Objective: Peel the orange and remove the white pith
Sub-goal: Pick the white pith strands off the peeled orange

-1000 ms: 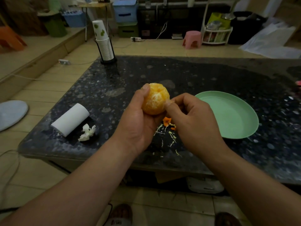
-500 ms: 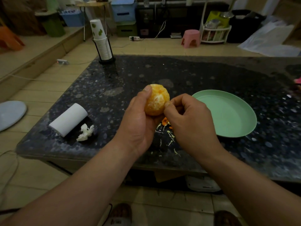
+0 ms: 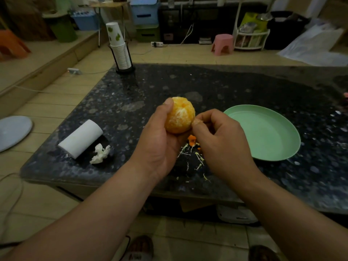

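Left hand (image 3: 160,140) around peeled orange (image 3: 179,115), right hand (image 3: 224,140) pinching pith strand (image 3: 198,121).

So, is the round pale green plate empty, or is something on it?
Empty: the round pale green plate shows only bare surface. The orange peel scrap and white pith strands lie beside it on the dark speckled table.

1. A lived-in home room.
2. Beige tiled floor (image 3: 47,113), a small pink plastic stool (image 3: 223,43) and blue plastic storage boxes (image 3: 144,14).
3. Low dark speckled stone bench (image 3: 226,85) carrying stacked white paper cups (image 3: 120,51).
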Tool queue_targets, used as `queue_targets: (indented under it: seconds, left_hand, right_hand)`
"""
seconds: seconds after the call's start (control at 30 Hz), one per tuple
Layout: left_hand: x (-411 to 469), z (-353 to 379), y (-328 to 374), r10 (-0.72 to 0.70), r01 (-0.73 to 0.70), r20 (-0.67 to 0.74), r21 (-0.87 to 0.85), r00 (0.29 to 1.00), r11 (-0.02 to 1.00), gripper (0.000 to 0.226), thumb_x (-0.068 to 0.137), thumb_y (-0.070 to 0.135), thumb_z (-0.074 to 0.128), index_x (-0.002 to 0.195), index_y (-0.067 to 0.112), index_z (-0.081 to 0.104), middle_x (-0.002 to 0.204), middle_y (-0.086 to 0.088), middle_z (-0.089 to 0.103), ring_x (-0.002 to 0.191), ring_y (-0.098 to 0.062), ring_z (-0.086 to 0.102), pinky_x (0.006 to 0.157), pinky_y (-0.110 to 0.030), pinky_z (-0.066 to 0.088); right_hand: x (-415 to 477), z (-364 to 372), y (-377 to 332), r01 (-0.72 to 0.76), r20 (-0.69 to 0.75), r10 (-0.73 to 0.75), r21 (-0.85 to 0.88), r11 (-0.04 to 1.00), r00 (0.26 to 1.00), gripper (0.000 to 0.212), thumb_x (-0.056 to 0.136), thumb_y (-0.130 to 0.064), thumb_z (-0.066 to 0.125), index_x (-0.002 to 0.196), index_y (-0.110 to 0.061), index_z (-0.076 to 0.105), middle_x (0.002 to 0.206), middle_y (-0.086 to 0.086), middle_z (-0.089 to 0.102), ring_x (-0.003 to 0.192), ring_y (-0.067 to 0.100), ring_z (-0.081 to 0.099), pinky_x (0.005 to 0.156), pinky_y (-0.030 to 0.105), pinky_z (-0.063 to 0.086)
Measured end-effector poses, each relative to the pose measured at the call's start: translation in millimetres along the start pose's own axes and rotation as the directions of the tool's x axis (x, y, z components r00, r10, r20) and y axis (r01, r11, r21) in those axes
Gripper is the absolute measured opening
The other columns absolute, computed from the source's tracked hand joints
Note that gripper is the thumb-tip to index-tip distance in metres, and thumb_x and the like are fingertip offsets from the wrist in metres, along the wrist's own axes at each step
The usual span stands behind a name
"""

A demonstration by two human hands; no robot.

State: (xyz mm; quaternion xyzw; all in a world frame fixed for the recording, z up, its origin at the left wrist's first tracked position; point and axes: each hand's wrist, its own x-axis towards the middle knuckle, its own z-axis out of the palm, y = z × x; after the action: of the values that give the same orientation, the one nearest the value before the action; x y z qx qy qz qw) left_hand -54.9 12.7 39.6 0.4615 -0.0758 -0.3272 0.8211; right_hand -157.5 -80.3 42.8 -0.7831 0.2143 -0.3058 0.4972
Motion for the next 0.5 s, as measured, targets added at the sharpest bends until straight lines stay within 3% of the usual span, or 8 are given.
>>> queue_targets:
  seconds: [0.2, 0.33, 0.43, 0.5]
  left_hand:
    - [2.2, -2.8, 1.6, 0.063, -0.062, -0.016, 0.075, 0.998, 0.995, 0.068, 0.094, 0.044, 0.069, 0.147, 0.004, 0.051, 0.145, -0.027, 0.061, 0.129, -0.041, 0.066, 0.108, -0.057, 0.055]
    - [1.3, -3.3, -1.1, 0.136, -0.137, 0.016, 0.191, 0.991, 0.972, 0.047, 0.105, 0.036, 0.063, 0.141, 0.008, 0.052, 0.131, -0.018, 0.068, 0.106, -0.026, 0.074, 0.091, -0.042, 0.063]
    - [0.5, -1.5, -2.6, 0.170, -0.167, 0.008, 0.237, 0.985, 0.957, 0.053, 0.095, 0.041, 0.067, 0.137, 0.011, 0.054, 0.128, -0.015, 0.070, 0.104, -0.024, 0.074, 0.087, -0.039, 0.062]
    - [-0.7, 0.1, -3.8, 0.172, -0.168, 0.002, 0.235, 0.985, 0.957, 0.054, 0.094, 0.041, 0.066, 0.137, 0.010, 0.055, 0.127, -0.015, 0.071, 0.104, -0.024, 0.074, 0.088, -0.040, 0.062]
  right_hand:
    - [1.2, 0.3, 1.9, -0.001, 0.009, 0.002, -0.046, 0.999, 1.000, 0.009, 0.101, -0.029, 0.069, 0.093, -0.031, 0.070, 0.082, -0.017, 0.073, 0.074, 0.006, 0.071, 0.063, 0.025, 0.058]
    - [1.6, 0.9, 3.1, 0.004, -0.013, -0.005, -0.107, 0.994, 1.000, 0.014, 0.099, -0.030, 0.070, 0.085, -0.028, 0.071, 0.075, -0.014, 0.071, 0.066, 0.006, 0.067, 0.056, 0.021, 0.052]
    - [2.4, 2.5, 3.5, -0.014, -0.020, 0.012, -0.116, 0.993, 1.000, 0.018, 0.095, -0.026, 0.069, 0.077, -0.025, 0.068, 0.070, -0.010, 0.069, 0.060, 0.006, 0.062, 0.052, 0.017, 0.046]
    - [2.8, 4.3, 3.6, -0.040, -0.027, 0.038, -0.072, 0.997, 0.999, 0.018, 0.093, -0.023, 0.070, 0.076, -0.023, 0.068, 0.070, -0.004, 0.069, 0.060, 0.009, 0.062, 0.051, 0.021, 0.048]
